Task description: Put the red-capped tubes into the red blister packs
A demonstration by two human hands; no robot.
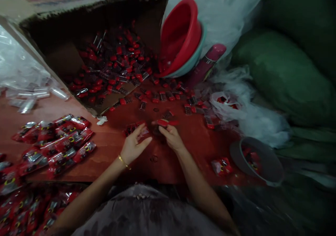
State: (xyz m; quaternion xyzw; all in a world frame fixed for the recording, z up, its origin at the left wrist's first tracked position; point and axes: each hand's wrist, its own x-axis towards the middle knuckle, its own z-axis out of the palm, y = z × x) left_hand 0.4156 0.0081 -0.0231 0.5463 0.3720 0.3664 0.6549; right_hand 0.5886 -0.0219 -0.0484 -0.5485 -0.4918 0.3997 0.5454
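Note:
My left hand (135, 143), with a gold bracelet at its wrist, hovers over the middle of the table, thumb and fingers apart. Just beyond its fingertips lies a red bundle (130, 129), partly covered by the hand. Closed around at least one small red-capped container (163, 123), my right hand (172, 137) is a little further right; blur hides exactly how many it grips. Beyond both hands, loose red-capped clear containers (162, 96) with dark contents or labels are scattered on the red tabletop (168, 164).
A cardboard box (89, 1) on its side spills many such containers. Filled red packets (63, 138) lie at left, clear sleeves (34, 94) behind them. At right are a red basin (181, 33), a pink-capped flask (207, 63), plastic bags (252, 113), and a grey bowl (270, 166).

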